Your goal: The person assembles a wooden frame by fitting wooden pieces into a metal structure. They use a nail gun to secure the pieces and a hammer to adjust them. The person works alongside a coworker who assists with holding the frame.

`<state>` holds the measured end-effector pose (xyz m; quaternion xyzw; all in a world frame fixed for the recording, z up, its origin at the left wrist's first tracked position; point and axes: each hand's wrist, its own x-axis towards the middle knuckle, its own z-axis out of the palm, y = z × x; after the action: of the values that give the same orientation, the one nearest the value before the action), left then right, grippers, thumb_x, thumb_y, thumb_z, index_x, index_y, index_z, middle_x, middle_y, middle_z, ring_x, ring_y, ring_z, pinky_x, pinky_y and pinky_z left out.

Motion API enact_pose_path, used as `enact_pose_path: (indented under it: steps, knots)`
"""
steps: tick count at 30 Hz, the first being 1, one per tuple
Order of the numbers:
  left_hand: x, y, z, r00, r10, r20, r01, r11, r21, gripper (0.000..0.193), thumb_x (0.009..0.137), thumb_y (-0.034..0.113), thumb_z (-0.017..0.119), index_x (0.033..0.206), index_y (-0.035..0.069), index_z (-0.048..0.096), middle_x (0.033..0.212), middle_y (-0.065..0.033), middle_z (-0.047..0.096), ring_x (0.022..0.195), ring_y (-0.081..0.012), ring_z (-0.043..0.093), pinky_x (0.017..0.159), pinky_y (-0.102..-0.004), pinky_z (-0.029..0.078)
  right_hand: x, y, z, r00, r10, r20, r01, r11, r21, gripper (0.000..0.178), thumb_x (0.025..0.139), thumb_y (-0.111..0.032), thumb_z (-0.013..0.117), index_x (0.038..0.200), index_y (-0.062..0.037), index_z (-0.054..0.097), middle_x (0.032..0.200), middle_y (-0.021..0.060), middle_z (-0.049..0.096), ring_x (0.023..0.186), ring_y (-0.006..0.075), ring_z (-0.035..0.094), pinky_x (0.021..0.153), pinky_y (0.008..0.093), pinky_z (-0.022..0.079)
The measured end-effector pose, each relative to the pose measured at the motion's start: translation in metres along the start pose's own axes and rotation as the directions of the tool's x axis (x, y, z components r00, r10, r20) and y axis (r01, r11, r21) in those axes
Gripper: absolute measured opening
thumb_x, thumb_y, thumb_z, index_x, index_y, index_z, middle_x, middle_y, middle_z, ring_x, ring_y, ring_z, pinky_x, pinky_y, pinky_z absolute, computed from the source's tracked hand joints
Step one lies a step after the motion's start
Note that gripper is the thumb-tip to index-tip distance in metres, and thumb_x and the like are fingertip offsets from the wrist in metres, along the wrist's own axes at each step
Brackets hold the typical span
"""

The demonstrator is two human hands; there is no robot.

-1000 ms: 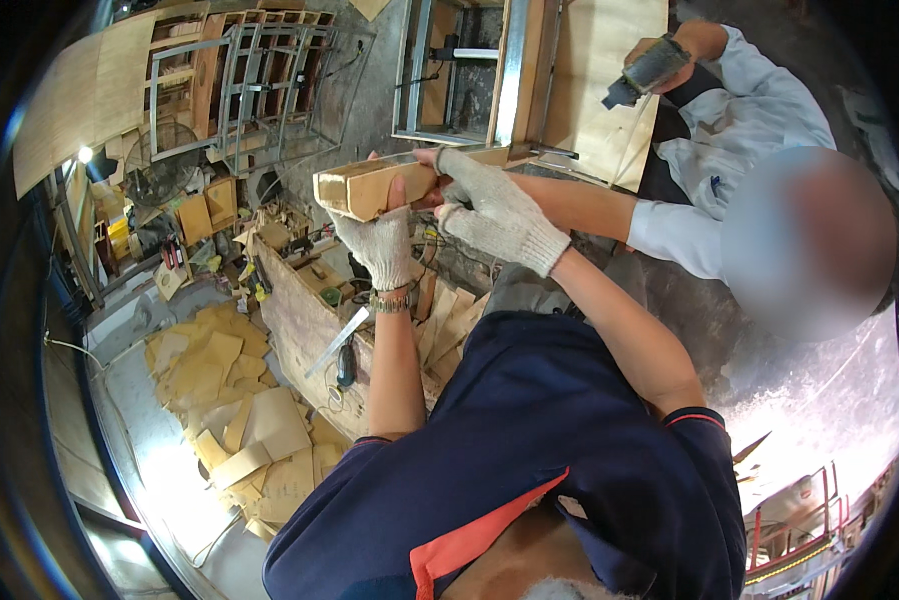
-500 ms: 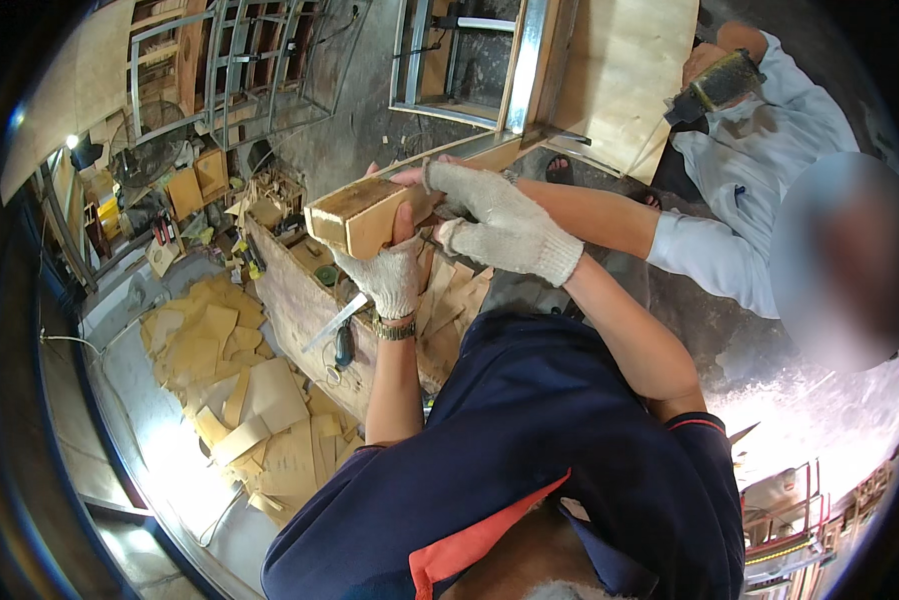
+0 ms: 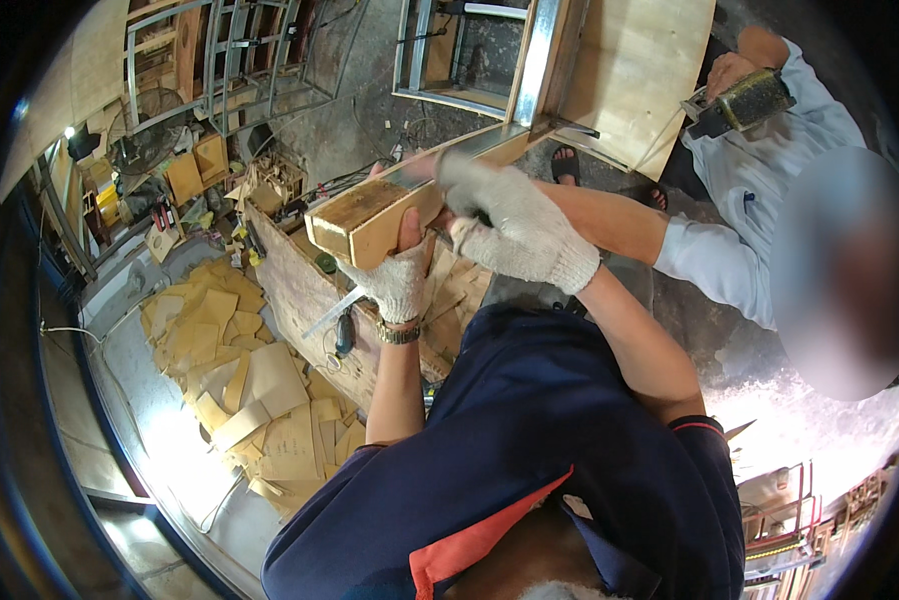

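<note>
My left hand [image 3: 394, 275], in a pale knit glove with bare fingertips, grips a pale wooden piece [image 3: 374, 235] from below, its thumb against the side. The piece has a rough brown top and a plywood side with an angled end. My right hand [image 3: 519, 225], gloved alike, is over the piece's far end, its fingertips smeared by motion. Whether it holds anything is hidden. A co-worker's forearm [image 3: 609, 220] reaches in behind my right hand; that person's hand is covered. The co-worker's other hand is at a dark, worn power tool [image 3: 744, 105].
Below my left hand stands a wooden bench [image 3: 304, 300] bearing a metal ruler [image 3: 331, 312] and a dark-handled tool [image 3: 344, 335]. Brown sheet scraps [image 3: 279, 420] pile up at left. A metal-and-wood frame [image 3: 534, 70] and a plywood panel [image 3: 634, 80] are ahead.
My right hand has shifted slightly right, and its fingers are now blurred over the wood. My left hand keeps its grip. The co-worker's tool has moved a little right in view.
</note>
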<state>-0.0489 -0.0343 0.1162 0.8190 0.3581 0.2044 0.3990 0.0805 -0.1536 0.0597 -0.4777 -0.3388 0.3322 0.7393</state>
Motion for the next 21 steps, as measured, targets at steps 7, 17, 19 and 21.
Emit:
enact_pose_path:
  steps: [7, 17, 19, 21]
  knots:
    - [0.003, -0.003, 0.001, 0.998, 0.058, -0.028, -0.057, 0.998, 0.013, 0.063, 0.094, 0.012, 0.074, 0.147, 0.001, 0.043, 0.148, -0.014, 0.056, 0.128, -0.0223, 0.057, 0.109, -0.0367, 0.047, -0.01, -0.002, -0.011, 0.99, 0.139, 0.026, -0.138, 0.99, -0.02, 0.055, 0.091, -0.013, 0.06, 0.145, -0.007, 0.055, 0.099, 0.0148, 0.065, 0.078, 0.0251, 0.062, 0.079, 0.0359, 0.053]
    - [0.004, 0.001, 0.001, 0.996, 0.086, -0.035, -0.086, 0.996, 0.023, 0.066, 0.095, 0.009, 0.072, 0.15, 0.001, 0.036, 0.146, -0.0173, 0.056, 0.13, -0.0254, 0.056, 0.11, -0.039, 0.047, -0.034, 0.0, 0.017, 0.955, 0.089, -0.283, -0.158, 0.96, -0.229, 0.056, 0.089, -0.013, 0.063, 0.145, -0.0139, 0.057, 0.098, 0.0104, 0.075, 0.084, 0.0267, 0.074, 0.077, 0.0351, 0.058]
    - [0.005, 0.001, 0.0, 0.994, 0.106, -0.036, -0.106, 0.994, 0.018, 0.066, 0.095, 0.007, 0.072, 0.149, 0.0, 0.036, 0.145, -0.0176, 0.057, 0.127, -0.025, 0.058, 0.108, -0.0386, 0.049, -0.035, -0.003, 0.024, 0.938, -0.034, -0.345, -0.136, 0.878, -0.458, 0.056, 0.089, -0.014, 0.064, 0.144, -0.0166, 0.058, 0.094, 0.0077, 0.075, 0.08, 0.0284, 0.074, 0.072, 0.0368, 0.059]
    - [0.007, 0.001, 0.001, 0.992, 0.118, -0.034, -0.118, 0.993, -0.004, 0.064, 0.095, 0.005, 0.072, 0.148, 0.0, 0.037, 0.143, -0.018, 0.059, 0.123, -0.0245, 0.061, 0.106, -0.0381, 0.051, -0.034, -0.007, 0.033, 0.952, 0.034, -0.304, -0.168, 0.889, -0.427, 0.054, 0.088, -0.014, 0.066, 0.142, -0.019, 0.061, 0.088, 0.0062, 0.074, 0.075, 0.0293, 0.073, 0.068, 0.0382, 0.058]
